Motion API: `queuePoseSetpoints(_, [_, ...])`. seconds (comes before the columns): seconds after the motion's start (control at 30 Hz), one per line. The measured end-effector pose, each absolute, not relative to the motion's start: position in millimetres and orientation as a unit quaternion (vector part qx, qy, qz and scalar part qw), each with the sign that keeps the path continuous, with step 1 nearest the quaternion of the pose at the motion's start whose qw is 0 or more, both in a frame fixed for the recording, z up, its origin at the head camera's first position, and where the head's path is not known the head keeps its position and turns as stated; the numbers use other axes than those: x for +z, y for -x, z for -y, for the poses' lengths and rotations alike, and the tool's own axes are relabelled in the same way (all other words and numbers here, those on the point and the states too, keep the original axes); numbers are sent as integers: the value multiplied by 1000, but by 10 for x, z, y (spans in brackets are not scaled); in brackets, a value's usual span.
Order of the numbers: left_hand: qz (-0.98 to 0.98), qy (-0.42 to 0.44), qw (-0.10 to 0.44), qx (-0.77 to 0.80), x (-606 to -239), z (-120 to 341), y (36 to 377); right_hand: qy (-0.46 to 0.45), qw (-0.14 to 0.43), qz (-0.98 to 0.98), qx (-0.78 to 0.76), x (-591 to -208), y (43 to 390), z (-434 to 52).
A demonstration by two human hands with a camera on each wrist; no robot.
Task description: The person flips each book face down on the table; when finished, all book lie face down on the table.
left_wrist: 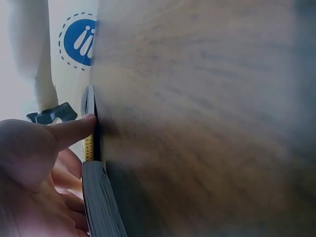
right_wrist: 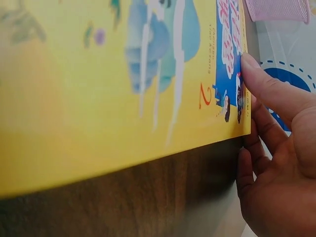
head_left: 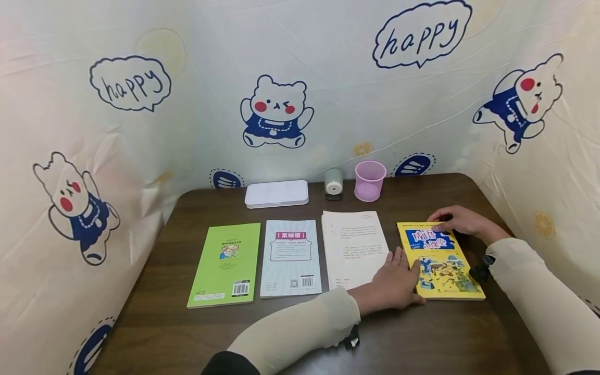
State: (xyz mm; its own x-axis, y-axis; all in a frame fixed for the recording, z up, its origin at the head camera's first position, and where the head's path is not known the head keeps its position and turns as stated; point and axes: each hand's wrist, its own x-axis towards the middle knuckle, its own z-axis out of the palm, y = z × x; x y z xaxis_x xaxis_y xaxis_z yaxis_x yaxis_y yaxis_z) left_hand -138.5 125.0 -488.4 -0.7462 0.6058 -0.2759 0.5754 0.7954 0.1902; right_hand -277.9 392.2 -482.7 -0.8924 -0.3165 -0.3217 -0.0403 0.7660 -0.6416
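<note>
A yellow book (head_left: 445, 263) with a blue title panel lies face up on the right side of the brown table. My right hand (head_left: 461, 223) grips its far right corner; in the right wrist view, the thumb (right_wrist: 254, 66) lies on the cover's edge and the other fingers bend behind it. My left hand (head_left: 396, 278) rests at the book's lower left, fingers extended over the right edge of a white printed booklet (head_left: 353, 245). Its thumb (left_wrist: 74, 131) points along the yellow book's near edge. The booklet's page edges (left_wrist: 101, 197) show beside that hand.
Left of the booklet lie a light blue book (head_left: 290, 265) and a green book (head_left: 227, 265). Along the back stand a white flat case (head_left: 276, 194), a small green-grey pencil sharpener (head_left: 334, 183) and a pink cup (head_left: 370, 182). A printed cloth (head_left: 197, 104) hangs behind the table.
</note>
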Motion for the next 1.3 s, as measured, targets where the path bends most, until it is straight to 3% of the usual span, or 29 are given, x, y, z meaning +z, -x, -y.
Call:
queuePoseSetpoints(0.83, [-902, -303, 175, 251, -4812, -1137, 1366, 79, 204, -918, -332, -4814, 2744, -3893])
queuePoseSetpoints(1.3, [-868, -296, 139, 373, -4820, -1082, 1384, 69, 204, -910, -353, -4803, 2718, -3884])
